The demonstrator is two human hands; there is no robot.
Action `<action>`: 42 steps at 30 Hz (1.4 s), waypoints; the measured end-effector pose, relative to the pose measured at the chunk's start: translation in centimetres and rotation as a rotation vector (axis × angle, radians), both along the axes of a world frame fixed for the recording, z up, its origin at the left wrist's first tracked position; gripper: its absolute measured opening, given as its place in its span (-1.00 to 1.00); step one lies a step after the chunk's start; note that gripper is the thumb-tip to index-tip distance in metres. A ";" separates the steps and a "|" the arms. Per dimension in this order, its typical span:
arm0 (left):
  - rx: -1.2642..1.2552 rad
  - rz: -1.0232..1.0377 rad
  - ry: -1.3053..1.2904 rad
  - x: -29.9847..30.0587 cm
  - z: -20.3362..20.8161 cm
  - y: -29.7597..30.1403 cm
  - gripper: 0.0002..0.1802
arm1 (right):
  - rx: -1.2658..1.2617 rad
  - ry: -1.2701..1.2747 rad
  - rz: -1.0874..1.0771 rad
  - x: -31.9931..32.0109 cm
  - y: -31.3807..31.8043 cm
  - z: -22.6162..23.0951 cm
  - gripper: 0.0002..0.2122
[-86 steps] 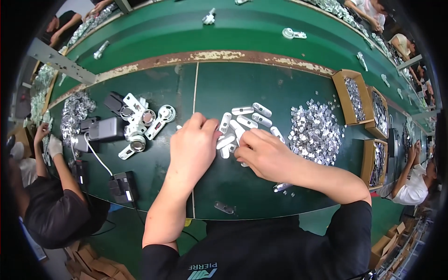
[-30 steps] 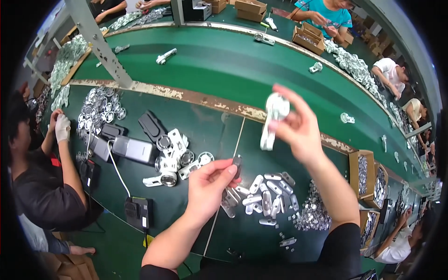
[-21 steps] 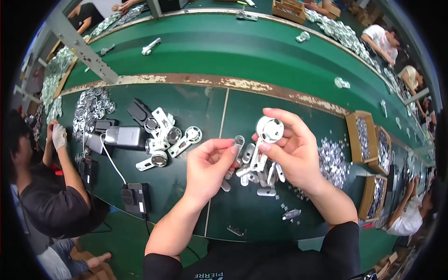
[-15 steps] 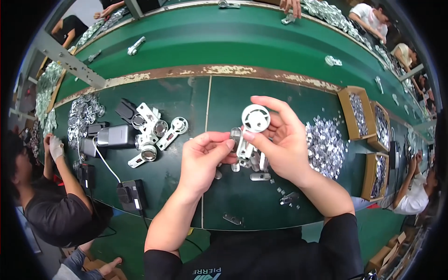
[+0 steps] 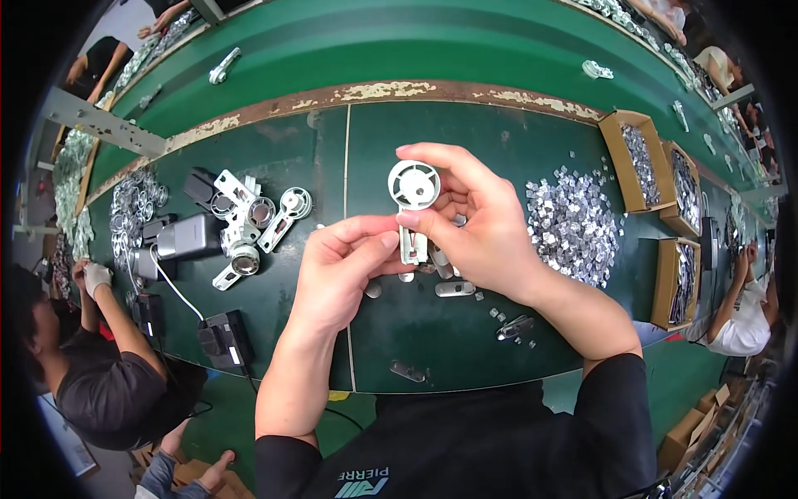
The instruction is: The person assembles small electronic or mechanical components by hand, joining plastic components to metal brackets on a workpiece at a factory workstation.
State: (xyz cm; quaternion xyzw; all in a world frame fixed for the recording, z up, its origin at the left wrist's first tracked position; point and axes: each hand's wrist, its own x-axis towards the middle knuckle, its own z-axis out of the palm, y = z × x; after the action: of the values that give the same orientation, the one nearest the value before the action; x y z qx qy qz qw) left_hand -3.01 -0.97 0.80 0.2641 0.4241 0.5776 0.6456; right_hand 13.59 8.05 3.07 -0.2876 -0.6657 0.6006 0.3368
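A white plastic fan housing (image 5: 413,186), with a round spoked head and a narrow open-backed handle, is held upright above the table. My right hand (image 5: 490,229) grips it from the right, thumb across the neck just below the round head. At the handle's left edge, my left hand (image 5: 332,270) is closed, thumb and forefinger pinched against it; any small piece between those fingertips is hidden. Under the hands lie several oval clear-grey covers (image 5: 454,289), partly covered by my fingers. Another such cover (image 5: 407,370) lies near the table's front edge.
Left on the table are assembled white fan parts (image 5: 245,218), a dark grey box-shaped device (image 5: 189,241) and a black adapter (image 5: 223,339). A pile of small shiny squares (image 5: 573,229) and cardboard boxes (image 5: 675,283) stand right. Beyond runs a green conveyor (image 5: 416,50); co-workers sit both sides.
The clear-grey oval cover pinched in my left hand beside the handle no longer shows there. Both hands and the housing shift left and slightly up in the picture, as does the table.
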 end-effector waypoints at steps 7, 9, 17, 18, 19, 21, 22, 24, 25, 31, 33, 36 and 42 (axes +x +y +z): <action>-0.001 0.013 0.041 0.6 -0.5 -0.1 -0.81 | -0.039 0.007 0.002 0.1 0.1 -0.2 -0.54; 0.009 0.048 -0.017 1.1 -0.7 -0.3 -0.83 | -0.045 0.022 0.008 0.1 0.3 -0.5 -0.53; 0.034 -0.208 -0.523 1.2 -1.5 -0.1 -0.74 | -0.286 0.395 0.142 0.4 1.2 0.3 -0.41; 0.107 -0.123 -0.479 1.3 -1.7 -0.1 -0.80 | -0.362 0.340 0.165 0.7 1.4 0.6 -0.39; 0.122 0.010 -0.263 1.9 -0.7 0.2 -0.89 | -0.351 0.269 0.157 0.9 1.1 1.5 -0.39; 0.192 0.095 0.049 1.8 -0.8 -0.1 -0.84 | -0.186 0.125 0.080 0.6 0.6 1.2 -0.43; 0.209 0.157 0.146 2.0 -0.6 -0.2 -0.80 | -0.192 0.123 0.073 0.4 0.6 1.1 -0.43; 0.311 0.176 0.374 2.0 -0.7 -0.4 -0.80 | -0.077 0.179 0.085 0.1 0.5 0.8 -0.47; 0.419 0.206 0.608 2.0 -0.9 -0.3 -0.79 | -0.019 0.206 0.067 0.0 0.5 0.7 -0.48; 0.317 0.033 1.303 1.0 0.9 1.0 -0.61 | 1.169 -0.452 -0.545 2.7 11.6 -0.8 -0.65; 0.367 -0.024 1.494 1.4 0.6 0.5 -0.63 | 1.382 -0.869 -0.690 4.1 18.2 -2.0 -0.65; 0.461 -0.039 1.653 2.7 0.0 0.3 -0.71 | 1.280 -1.060 -0.582 6.5 24.5 -4.9 -0.58; 0.450 -0.009 1.690 2.4 0.3 -0.2 -0.83 | 1.027 -0.453 -0.352 5.9 13.6 0.0 -0.83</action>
State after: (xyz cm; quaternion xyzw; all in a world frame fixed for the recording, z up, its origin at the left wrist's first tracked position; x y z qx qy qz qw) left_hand -0.65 -1.14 1.09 0.7267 0.6355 0.2561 0.0498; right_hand 19.48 21.61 3.09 -0.3151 -0.8689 0.0597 0.3771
